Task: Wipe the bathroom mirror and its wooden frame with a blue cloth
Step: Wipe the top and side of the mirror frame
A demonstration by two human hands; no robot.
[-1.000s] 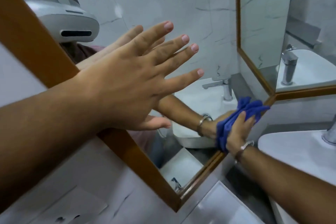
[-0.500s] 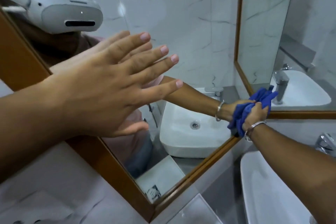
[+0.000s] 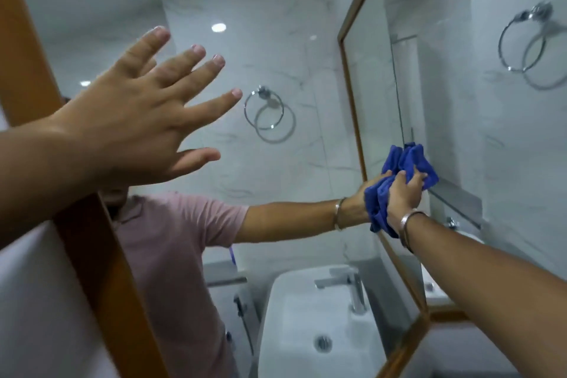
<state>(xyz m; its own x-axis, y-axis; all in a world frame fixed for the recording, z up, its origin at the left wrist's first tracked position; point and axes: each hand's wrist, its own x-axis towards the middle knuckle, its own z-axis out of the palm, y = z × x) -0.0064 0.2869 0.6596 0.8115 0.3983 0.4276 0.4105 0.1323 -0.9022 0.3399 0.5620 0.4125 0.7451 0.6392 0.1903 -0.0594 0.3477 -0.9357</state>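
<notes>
Nearest, the left hand (image 3: 135, 129) is spread flat, fingers (image 3: 196, 70) wide and holding nothing, over the smooth mirror (image 3: 291, 55) beside the glossy left strip of its wooden frame (image 3: 92, 255). Farther out, the right hand (image 3: 403, 193), a metal bangle (image 3: 408, 224) at its wrist, bunches the soft, crumpled blue cloth (image 3: 408, 159) and presses it on the frame's slim right edge. The glass reflects a round chrome towel ring (image 3: 264, 110) and a white basin.

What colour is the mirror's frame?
Warm orange-brown wood frame, clearest along the left edge in the head view.
</notes>
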